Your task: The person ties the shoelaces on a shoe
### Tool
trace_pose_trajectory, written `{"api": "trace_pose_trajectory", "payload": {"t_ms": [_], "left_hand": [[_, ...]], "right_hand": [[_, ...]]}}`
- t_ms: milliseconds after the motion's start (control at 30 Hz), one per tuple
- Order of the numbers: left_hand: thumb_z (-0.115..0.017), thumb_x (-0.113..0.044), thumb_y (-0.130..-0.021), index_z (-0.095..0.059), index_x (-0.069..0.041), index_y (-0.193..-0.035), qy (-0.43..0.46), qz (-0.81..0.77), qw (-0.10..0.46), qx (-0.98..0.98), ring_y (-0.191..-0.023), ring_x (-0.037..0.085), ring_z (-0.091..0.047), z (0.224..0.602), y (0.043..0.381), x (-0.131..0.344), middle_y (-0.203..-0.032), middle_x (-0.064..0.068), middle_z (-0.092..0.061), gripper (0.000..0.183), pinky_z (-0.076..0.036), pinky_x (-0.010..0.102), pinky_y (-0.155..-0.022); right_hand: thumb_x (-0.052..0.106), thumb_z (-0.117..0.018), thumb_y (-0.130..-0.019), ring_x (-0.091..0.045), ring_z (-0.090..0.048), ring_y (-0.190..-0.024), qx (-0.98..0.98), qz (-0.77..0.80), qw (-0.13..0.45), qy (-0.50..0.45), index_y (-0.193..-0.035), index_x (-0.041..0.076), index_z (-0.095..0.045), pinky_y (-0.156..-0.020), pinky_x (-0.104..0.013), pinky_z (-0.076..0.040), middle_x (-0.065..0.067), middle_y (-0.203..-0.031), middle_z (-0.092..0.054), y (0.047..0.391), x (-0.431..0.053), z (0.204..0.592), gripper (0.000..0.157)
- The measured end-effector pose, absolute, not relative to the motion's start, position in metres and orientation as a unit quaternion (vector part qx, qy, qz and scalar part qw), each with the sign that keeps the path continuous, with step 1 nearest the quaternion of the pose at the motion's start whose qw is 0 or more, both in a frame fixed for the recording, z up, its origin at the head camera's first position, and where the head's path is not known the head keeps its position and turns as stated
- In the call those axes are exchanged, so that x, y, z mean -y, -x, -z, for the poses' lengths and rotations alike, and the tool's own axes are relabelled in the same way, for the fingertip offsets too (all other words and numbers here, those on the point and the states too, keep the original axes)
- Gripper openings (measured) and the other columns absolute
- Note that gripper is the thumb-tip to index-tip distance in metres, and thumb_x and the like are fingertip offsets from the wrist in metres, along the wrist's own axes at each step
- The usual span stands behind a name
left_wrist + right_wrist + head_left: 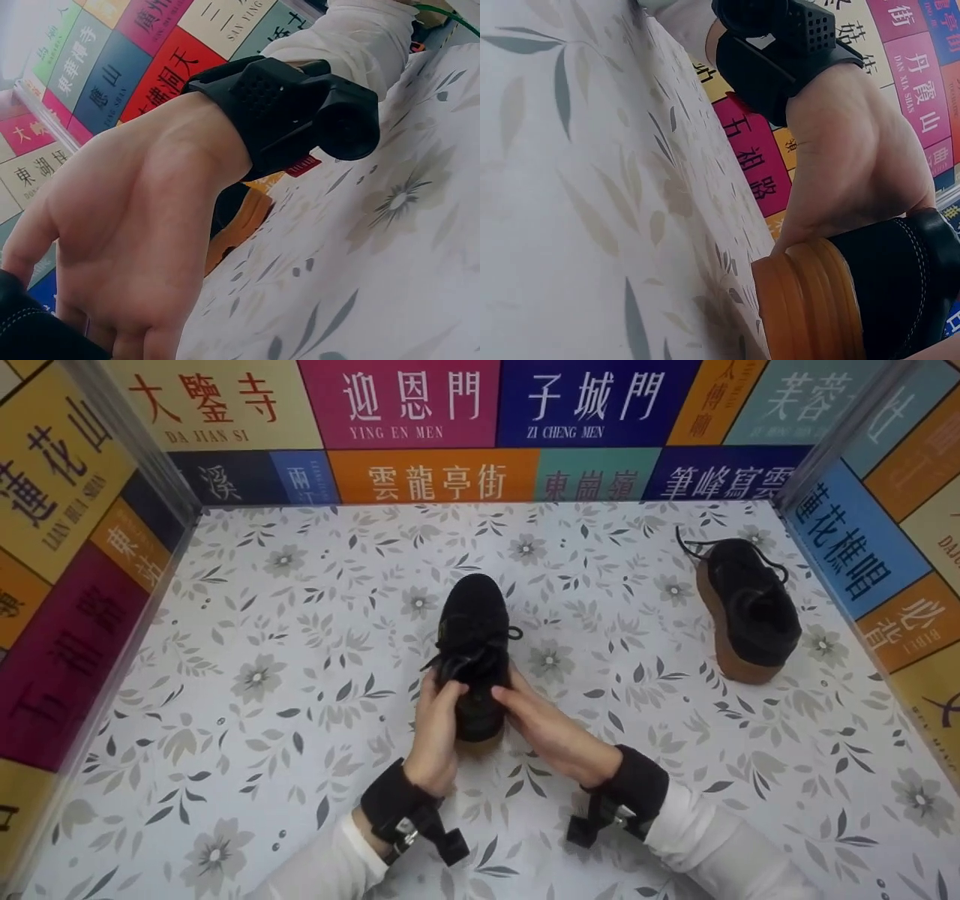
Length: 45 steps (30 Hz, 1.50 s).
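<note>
A black shoe [474, 607] with a brown sole points its toe away from me at the middle of the table. My left hand [439, 727] grips its left side near the heel, thumb on the upper by the opening. On the other side my right hand [551, 735] holds it the same way, thumb on top. Dark laces stick out at both sides of the shoe. Seen from the right wrist, the stacked brown heel [802, 300] lies close to the left hand's palm. The left wrist view shows my right hand's palm [127, 225] beside the shoe's dark edge.
A second black shoe [754, 604] with a brown sole stands at the right, toe away, its lace ends spread. Floral white cloth [262, 780] covers the table. Panels with coloured lettering [420, 405] wall the back and both sides.
</note>
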<state>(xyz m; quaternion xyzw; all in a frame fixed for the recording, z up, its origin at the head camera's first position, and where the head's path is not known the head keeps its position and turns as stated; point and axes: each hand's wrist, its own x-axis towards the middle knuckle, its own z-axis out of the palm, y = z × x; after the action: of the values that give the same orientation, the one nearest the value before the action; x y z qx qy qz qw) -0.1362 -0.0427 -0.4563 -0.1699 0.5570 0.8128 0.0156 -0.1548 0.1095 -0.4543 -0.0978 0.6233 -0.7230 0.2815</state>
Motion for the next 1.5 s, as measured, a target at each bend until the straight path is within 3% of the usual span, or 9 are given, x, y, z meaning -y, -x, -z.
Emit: {"api": "trace_pose_trajectory", "payload": {"t_ms": [200, 433, 567, 833, 1033, 1200, 1333, 1500], "left_hand": [[-0.051, -0.003, -0.088, -0.052, 0.006, -0.146, 0.185, -0.828, -0.038, -0.528, -0.135, 0.028, -0.05, 0.446, 0.156, 0.061, -0.151, 0.019, -0.053, 0.059, -0.039, 0.04, -0.12], [-0.049, 0.001, -0.084, -0.056, 0.01, -0.144, 0.213, -0.827, -0.097, -0.512, -0.13, 0.022, -0.053, 0.44, 0.18, 0.086, -0.153, 0.019, -0.056, 0.06, -0.047, 0.028, -0.105], [-0.047, 0.003, -0.085, -0.062, 0.01, -0.138, 0.231, -0.825, -0.127, -0.5, -0.125, 0.02, -0.057, 0.437, 0.191, 0.103, -0.15, 0.017, -0.06, 0.056, -0.049, 0.024, -0.098], [-0.046, 0.005, -0.085, -0.054, 0.008, -0.15, 0.266, -0.813, -0.163, -0.491, -0.142, 0.018, -0.052, 0.439, 0.212, 0.145, -0.162, 0.014, -0.054, 0.066, -0.049, 0.021, -0.106], [-0.047, 0.005, -0.083, -0.058, 0.008, -0.146, 0.294, -0.8, -0.201, -0.483, -0.141, 0.017, -0.054, 0.451, 0.227, 0.178, -0.159, 0.013, -0.057, 0.065, -0.051, 0.019, -0.095], [-0.05, 0.006, -0.084, -0.072, 0.002, -0.121, 0.325, -0.799, -0.222, -0.454, -0.129, 0.015, -0.06, 0.462, 0.232, 0.203, -0.142, 0.009, -0.068, 0.043, -0.052, 0.021, -0.082], [-0.052, 0.005, -0.085, -0.068, -0.004, -0.095, 0.333, -0.81, -0.214, -0.433, -0.109, 0.016, -0.061, 0.465, 0.236, 0.221, -0.115, 0.003, -0.068, 0.022, -0.053, 0.022, -0.08], [-0.052, 0.004, -0.087, -0.063, -0.007, -0.088, 0.343, -0.818, -0.185, -0.423, -0.101, 0.013, -0.056, 0.463, 0.239, 0.24, -0.106, -0.003, -0.061, 0.016, -0.053, 0.021, -0.078]], "right_hand": [[0.017, -0.042, -0.113, -0.024, 0.0, -0.169, -0.626, 0.722, 0.277, 0.1, -0.173, 0.017, 0.002, -0.138, -0.045, -0.005, -0.005, -0.183, 0.006, 0.172, -0.086, 0.444, 0.075], [0.019, -0.047, -0.113, -0.022, -0.007, -0.169, -0.622, 0.725, 0.275, 0.105, -0.173, 0.024, -0.002, -0.139, -0.042, -0.008, -0.001, -0.183, 0.002, 0.194, -0.062, 0.436, 0.075], [0.019, -0.049, -0.113, -0.021, -0.007, -0.169, -0.627, 0.723, 0.263, 0.125, -0.173, 0.021, -0.007, -0.138, -0.04, -0.01, -0.002, -0.183, -0.002, 0.202, -0.048, 0.435, 0.073], [0.013, -0.048, -0.113, -0.027, -0.012, -0.168, -0.621, 0.718, 0.272, 0.157, -0.172, 0.011, -0.009, -0.137, -0.041, -0.019, -0.012, -0.181, -0.007, 0.209, -0.015, 0.442, 0.071], [0.015, -0.052, -0.112, -0.029, -0.02, -0.167, -0.646, 0.687, 0.281, 0.178, -0.171, 0.009, -0.018, -0.135, -0.041, -0.025, -0.013, -0.179, -0.018, 0.202, 0.006, 0.456, 0.069], [0.014, -0.052, -0.112, -0.032, -0.024, -0.165, -0.686, 0.627, 0.284, 0.238, -0.169, 0.006, -0.024, -0.134, -0.039, -0.027, -0.012, -0.178, -0.022, 0.193, 0.004, 0.469, 0.064], [0.012, -0.051, -0.112, -0.035, -0.026, -0.164, -0.695, 0.607, 0.285, 0.26, -0.167, 0.0, -0.027, -0.134, -0.04, -0.029, -0.015, -0.177, -0.025, 0.19, -0.003, 0.479, 0.061], [0.02, -0.052, -0.112, -0.032, -0.031, -0.163, -0.716, 0.581, 0.294, 0.253, -0.167, 0.003, -0.031, -0.134, -0.04, -0.029, -0.014, -0.175, -0.03, 0.184, -0.009, 0.484, 0.061]]}}
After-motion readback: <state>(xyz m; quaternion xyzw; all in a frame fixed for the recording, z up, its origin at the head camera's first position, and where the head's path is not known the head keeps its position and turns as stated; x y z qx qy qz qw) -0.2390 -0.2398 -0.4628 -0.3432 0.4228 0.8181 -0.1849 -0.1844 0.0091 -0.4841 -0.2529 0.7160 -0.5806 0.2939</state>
